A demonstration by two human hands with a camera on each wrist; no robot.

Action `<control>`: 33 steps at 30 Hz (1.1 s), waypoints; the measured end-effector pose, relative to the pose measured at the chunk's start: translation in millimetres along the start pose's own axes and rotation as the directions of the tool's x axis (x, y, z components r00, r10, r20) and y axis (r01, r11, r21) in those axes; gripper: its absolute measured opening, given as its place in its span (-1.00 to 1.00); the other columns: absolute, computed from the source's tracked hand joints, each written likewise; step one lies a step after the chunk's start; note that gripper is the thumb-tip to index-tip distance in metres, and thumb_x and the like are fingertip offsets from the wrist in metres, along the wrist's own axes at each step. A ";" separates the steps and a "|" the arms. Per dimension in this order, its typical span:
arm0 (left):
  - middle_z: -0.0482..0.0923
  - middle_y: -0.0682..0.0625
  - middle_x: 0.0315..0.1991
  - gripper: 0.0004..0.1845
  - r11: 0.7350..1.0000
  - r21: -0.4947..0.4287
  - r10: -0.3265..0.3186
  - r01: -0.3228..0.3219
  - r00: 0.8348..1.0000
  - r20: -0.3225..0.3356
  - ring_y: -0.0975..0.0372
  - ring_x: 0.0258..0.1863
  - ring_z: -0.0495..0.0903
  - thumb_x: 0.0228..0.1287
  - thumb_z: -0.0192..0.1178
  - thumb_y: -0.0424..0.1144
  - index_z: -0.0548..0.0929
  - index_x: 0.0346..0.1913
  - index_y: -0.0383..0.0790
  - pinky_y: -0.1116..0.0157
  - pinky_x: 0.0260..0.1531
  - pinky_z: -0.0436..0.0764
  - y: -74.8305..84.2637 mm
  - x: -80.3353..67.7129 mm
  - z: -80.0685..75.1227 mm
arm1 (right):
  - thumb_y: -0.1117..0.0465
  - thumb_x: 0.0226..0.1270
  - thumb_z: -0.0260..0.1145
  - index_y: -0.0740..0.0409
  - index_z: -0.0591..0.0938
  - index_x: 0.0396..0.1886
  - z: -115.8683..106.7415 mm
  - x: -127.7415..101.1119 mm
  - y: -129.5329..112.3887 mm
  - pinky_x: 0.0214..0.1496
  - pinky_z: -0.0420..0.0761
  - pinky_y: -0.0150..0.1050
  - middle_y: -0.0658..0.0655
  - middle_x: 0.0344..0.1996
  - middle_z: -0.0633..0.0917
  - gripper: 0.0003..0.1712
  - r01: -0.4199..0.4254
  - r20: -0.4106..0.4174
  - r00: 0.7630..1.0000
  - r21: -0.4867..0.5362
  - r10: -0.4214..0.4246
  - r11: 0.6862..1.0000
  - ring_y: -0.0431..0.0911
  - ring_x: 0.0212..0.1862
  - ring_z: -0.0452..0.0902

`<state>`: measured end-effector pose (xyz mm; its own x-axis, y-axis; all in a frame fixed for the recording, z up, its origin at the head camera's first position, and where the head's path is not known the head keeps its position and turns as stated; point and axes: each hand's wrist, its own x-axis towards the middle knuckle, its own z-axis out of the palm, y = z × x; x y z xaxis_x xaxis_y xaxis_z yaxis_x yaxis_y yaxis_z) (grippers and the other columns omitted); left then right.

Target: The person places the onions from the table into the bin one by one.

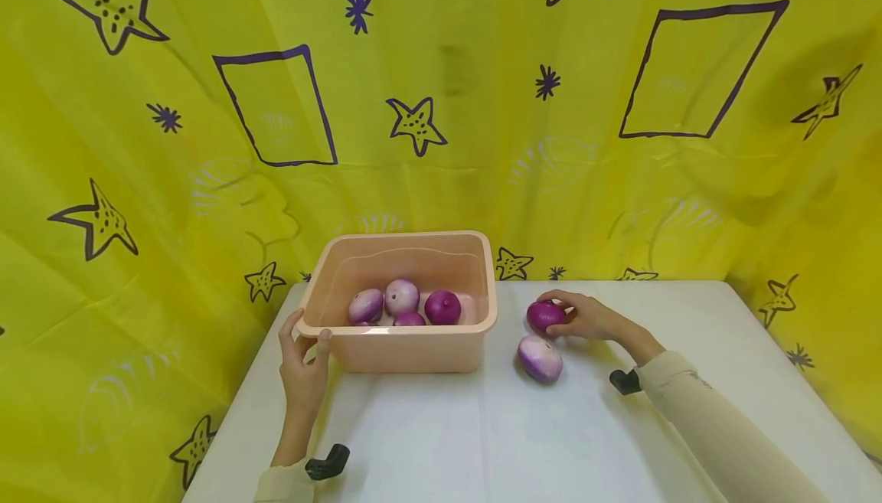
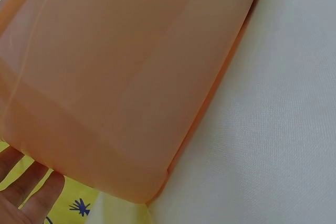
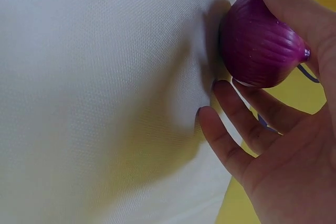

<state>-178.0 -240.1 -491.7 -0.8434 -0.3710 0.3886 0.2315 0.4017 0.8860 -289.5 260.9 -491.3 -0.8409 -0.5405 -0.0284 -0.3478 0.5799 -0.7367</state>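
Observation:
A peach plastic tub (image 1: 413, 351) stands on the table with several onions inside, among them a dark purple onion (image 1: 443, 308) and a pale one (image 1: 402, 297). My left hand (image 1: 304, 373) holds the tub's front left corner, thumb at the front rim and fingers along the left side. To the right of the tub, my right hand (image 1: 591, 317) grips a dark purple onion (image 3: 262, 38) between thumb and fingers, its other fingers spread near the tabletop. A white-and-purple onion (image 1: 540, 358) lies just in front of that hand.
White cloth covers the table (image 1: 427, 442). A yellow curtain (image 1: 475, 197) with drawn stars and frames hangs behind and along both sides. Dark wrist devices show at the left sleeve (image 1: 284, 482) and the right sleeve (image 1: 717, 419).

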 end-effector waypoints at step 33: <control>0.46 -0.24 0.40 -0.36 1.000 -0.007 -0.021 0.021 1.000 -0.005 0.49 0.02 0.50 0.51 0.19 -0.16 0.22 0.54 0.04 0.65 -0.18 0.54 -1.0 0.2 -0.5 | 0.13 0.26 0.55 0.13 0.54 0.30 -69.3 -11.3 -51.4 -0.10 0.66 -0.16 0.31 0.04 0.66 -0.35 0.062 -0.182 0.979 -0.159 -0.091 0.985 0.11 -0.09 0.65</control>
<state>-178.1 -241.0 -492.5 -0.8456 -0.3834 0.3715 0.2176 0.3878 0.8957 -290.9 279.5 -406.3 -0.8673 -0.4706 0.1621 -0.4604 0.6348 -0.6205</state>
